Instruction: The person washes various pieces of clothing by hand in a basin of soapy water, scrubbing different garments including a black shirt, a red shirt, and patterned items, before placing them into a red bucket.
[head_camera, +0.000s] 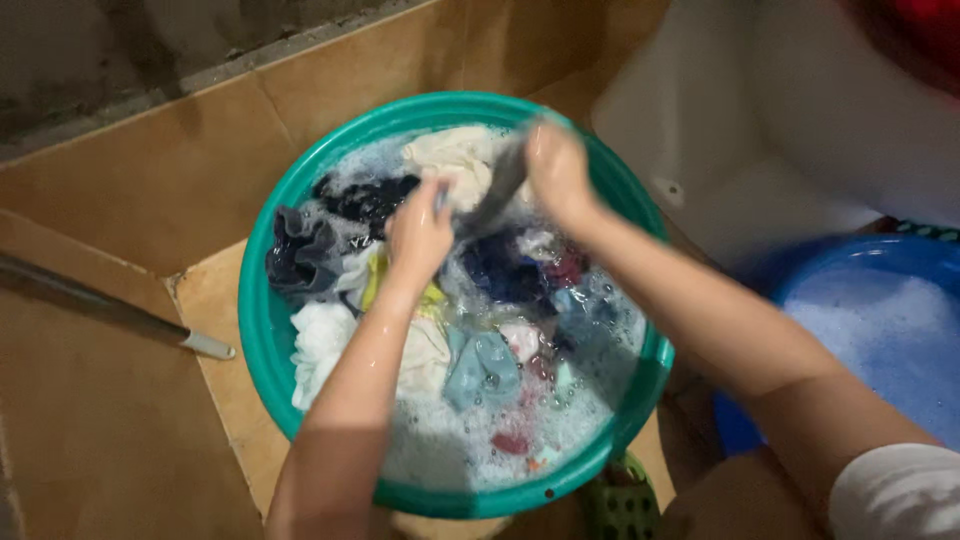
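Note:
A round green basin (262, 330) sits on the tiled floor, full of soapy water and several soaked clothes in white, dark blue, light blue and red. My left hand (418, 232) and my right hand (556, 172) are above the basin's far half. Both grip the same grey wet garment (500, 185), stretched between them just over the suds. A cream cloth (455, 152) lies under it at the far rim.
A blue basin (880, 320) with foamy water stands at the right. A white plastic tub (760, 130) is behind it. A metal pipe (110, 310) lies at the left on brown tiles. A green perforated plastic item (620, 505) peeks out below the green basin.

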